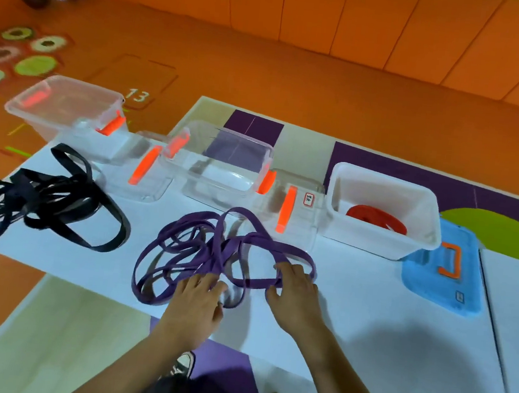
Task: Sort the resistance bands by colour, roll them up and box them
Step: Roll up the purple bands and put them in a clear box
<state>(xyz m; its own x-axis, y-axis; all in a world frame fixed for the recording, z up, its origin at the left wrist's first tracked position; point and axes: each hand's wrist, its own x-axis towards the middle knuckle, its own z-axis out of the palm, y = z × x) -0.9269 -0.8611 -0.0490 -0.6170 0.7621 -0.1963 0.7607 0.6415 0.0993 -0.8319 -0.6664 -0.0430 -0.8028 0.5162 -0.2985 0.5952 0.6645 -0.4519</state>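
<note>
Orange floor (264,78) and an orange padded wall (367,15) all round, with the white bench (368,310) cutting across the middle.

A clear box (68,112) sits at the bench's far left corner. In front of it the black bands (49,206) are a loose tangle, with a few loops hanging past the left edge.

Along the back edge you get a clear lid (145,171) with an orange handle, a second clear box (223,167) and another clear lid (289,206), all packed close together.

The purple bands (214,249) sprawl mid-bench in front of those, reaching the near edge. The left grip (199,299) is down on the near side of the tangle, fingers curled round strands. The right grip (295,296), just beside it, pinches one loop between thumb and fingers.

Further right there's a white box (385,209) at the back edge with a rolled red band (377,220) inside, and a blue lid (442,273) lying flat against it.

The widest bare stretch of bench is right of the right grip, in front of the white box. A seam runs near the right edge.
</note>
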